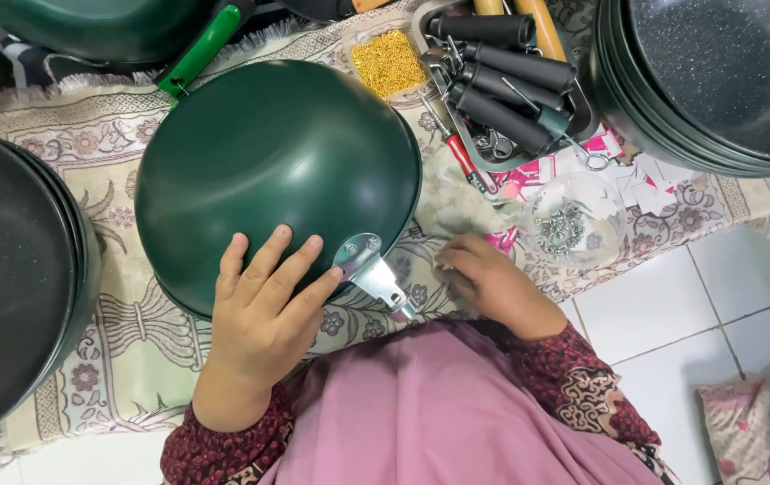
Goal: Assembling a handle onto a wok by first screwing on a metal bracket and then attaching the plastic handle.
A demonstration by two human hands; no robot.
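Observation:
A dark green pan [272, 153] lies upside down on a patterned mat [133, 350]. My left hand [264, 310] rests flat on its near rim, fingers spread, beside a silver metal handle bracket [369, 269] fixed to the pan's edge. My right hand [484, 283] lies on the mat just right of the bracket, fingers curled downward near a crumpled clear plastic bag [457, 202]; whether it grips anything is hidden.
A clear bowl of small silver screws [569, 224], a container of gold-coloured bits [388, 61] and a tray of black handles [506, 76] lie beyond. Stacked dark pans [717, 81] stand at right, more pans [8, 278] at left. A red-handled screwdriver [461, 157] lies nearby.

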